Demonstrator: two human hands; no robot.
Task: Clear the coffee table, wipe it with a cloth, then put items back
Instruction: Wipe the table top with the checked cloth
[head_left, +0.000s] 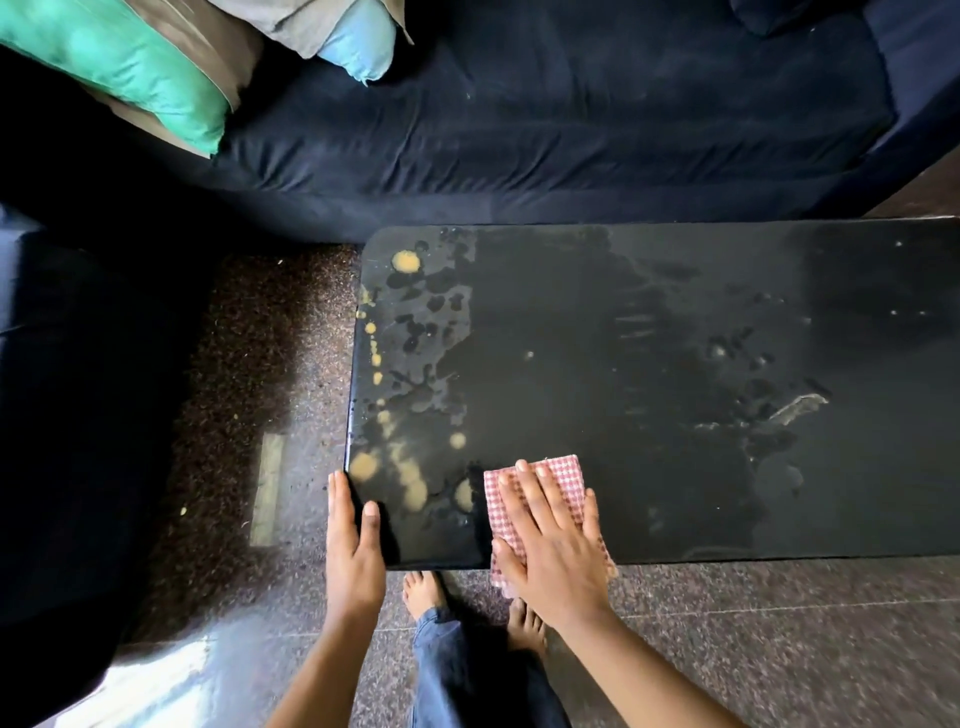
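My right hand (550, 540) lies flat and spread on the checked cloth (535, 488), pressing it onto the near edge of the coffee table (675, 338); the cloth's lower part hangs over that edge. My left hand (353, 545) clasps the table's near left corner, thumb on top, fingers down the side. Table top bare apart from tan spots (406, 261) and wet blotches along the left end, and pale smears toward the right. Far edge sits close to the dark sofa (571, 130); only a narrow gap shows. Speckled floor (249, 389) lies open left of the table and near my bare feet. Table's right end is cut off. Green cushion (119, 67) and blue cushion (358, 47) partly out of frame. Dark mass at left: cannot make out.
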